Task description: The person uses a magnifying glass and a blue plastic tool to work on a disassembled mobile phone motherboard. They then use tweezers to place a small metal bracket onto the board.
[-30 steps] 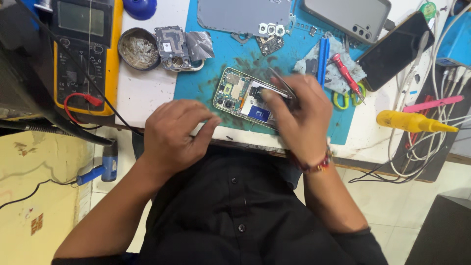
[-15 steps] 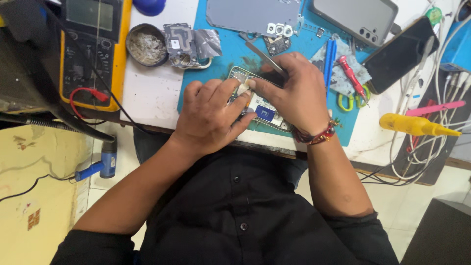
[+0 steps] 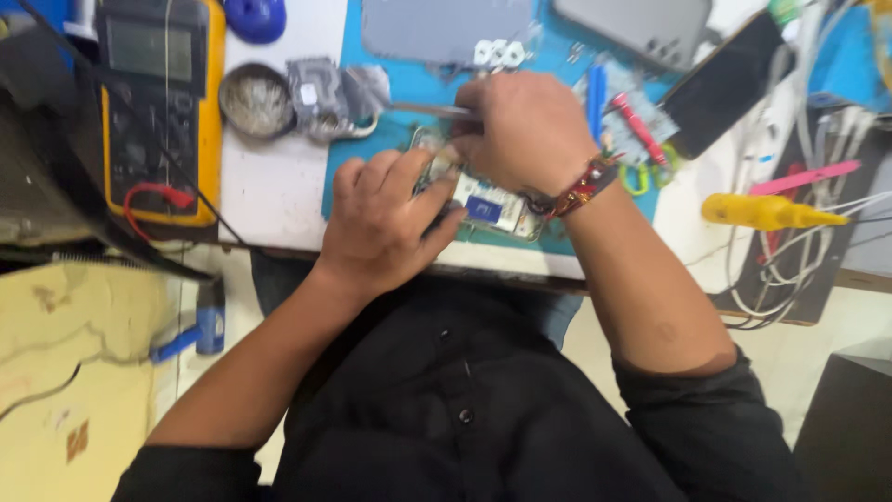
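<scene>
Two hands, left hand and right hand, over one opened phone. Beyond the phone: two grey back covers. Left of it: one multimeter, one round tin. Right: one yellow tool.

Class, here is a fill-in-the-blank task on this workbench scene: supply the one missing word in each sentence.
1. The opened phone lies on a ____ work mat.
2. The right hand holds slim metal ____.
3. The left hand rests on the phone's ____ end.
4. The multimeter has a ____ casing.

Missing words: blue; tweezers; left; yellow
</scene>
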